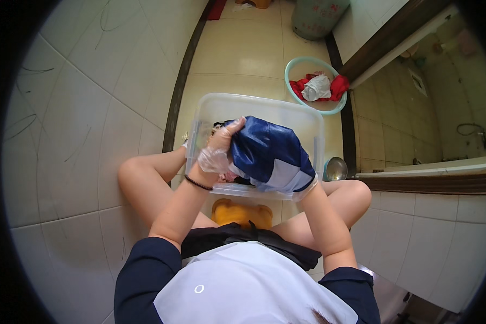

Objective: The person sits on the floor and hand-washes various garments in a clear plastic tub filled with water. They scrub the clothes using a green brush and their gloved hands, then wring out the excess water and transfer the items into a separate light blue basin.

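Note:
A shiny dark blue and white garment (267, 148) is bunched up between my hands, above a clear plastic tub (256, 99). My left hand (220, 144), in a thin clear plastic glove, grips its left side with the thumb along the cloth. My right hand (306, 188), also gloved, reaches into or under the right end of the garment; its fingers are hidden by the fabric. Beneath the garment, a pink and dark cloth pile (229, 177) shows partly inside the tub.
Beyond the tub at the right, a pale green basin (288, 74) holds red and white cloth. A metal bowl (336, 168) sits right of the tub. An orange plastic stool (242, 214) is between my legs. A grey-green cylinder (316, 19) stands far back; tiled walls flank both sides.

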`<action>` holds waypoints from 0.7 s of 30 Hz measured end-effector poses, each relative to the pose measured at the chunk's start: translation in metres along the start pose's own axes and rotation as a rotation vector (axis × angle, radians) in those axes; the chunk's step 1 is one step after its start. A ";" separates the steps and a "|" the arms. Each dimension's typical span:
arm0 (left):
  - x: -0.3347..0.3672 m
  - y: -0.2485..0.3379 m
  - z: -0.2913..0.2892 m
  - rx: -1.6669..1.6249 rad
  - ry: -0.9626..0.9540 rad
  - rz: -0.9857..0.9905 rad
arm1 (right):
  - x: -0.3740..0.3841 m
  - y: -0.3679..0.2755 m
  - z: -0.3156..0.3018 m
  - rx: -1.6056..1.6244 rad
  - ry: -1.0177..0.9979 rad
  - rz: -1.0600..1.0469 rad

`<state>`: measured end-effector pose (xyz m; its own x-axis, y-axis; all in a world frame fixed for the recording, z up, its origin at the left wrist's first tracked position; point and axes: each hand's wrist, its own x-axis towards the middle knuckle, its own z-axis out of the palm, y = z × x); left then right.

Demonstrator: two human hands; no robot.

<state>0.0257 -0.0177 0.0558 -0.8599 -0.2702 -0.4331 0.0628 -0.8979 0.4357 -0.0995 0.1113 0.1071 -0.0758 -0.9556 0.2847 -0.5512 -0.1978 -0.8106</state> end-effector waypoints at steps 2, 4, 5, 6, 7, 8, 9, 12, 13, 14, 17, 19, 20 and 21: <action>0.005 0.019 -0.016 0.139 0.151 0.110 | -0.010 0.008 -0.003 0.257 -0.050 0.106; 0.007 0.030 -0.028 0.277 0.307 0.276 | -0.022 0.019 -0.011 0.420 -0.042 0.198; 0.000 0.039 -0.026 0.296 0.238 0.201 | -0.028 0.022 -0.014 0.483 -0.027 0.236; 0.000 0.045 -0.030 0.391 0.273 0.152 | -0.034 0.026 -0.017 0.544 -0.003 0.270; -0.002 0.052 -0.035 0.486 0.314 0.104 | -0.036 0.028 -0.017 0.585 0.009 0.288; -0.002 0.057 -0.046 0.598 0.348 0.223 | -0.037 0.030 -0.016 0.626 0.024 0.303; 0.003 0.058 -0.063 0.710 0.381 0.344 | -0.036 0.032 -0.014 0.658 0.035 0.313; 0.004 0.046 -0.034 1.108 0.574 0.520 | -0.033 0.033 -0.014 0.673 0.053 0.324; -0.001 0.040 -0.020 1.252 0.669 0.551 | -0.026 0.031 -0.013 0.557 -0.007 0.260; -0.004 0.035 -0.023 1.458 0.436 0.799 | -0.014 0.017 -0.010 0.421 -0.085 0.183; -0.015 0.015 0.010 1.609 -0.066 0.826 | -0.003 0.015 -0.005 0.057 -0.154 0.002; -0.006 0.007 0.024 1.764 -0.215 1.161 | -0.004 0.018 -0.002 0.161 -0.082 0.052; -0.003 0.008 0.024 1.763 -0.247 1.163 | -0.002 0.017 0.001 0.218 -0.046 0.073; 0.001 0.008 0.022 1.762 -0.280 1.165 | 0.000 0.014 0.002 0.291 -0.038 0.093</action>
<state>0.0140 -0.0179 0.0764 -0.8319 -0.1264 0.5403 0.2110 0.8285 0.5187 -0.1060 0.1080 0.0946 -0.0801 -0.9790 0.1876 -0.2820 -0.1583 -0.9463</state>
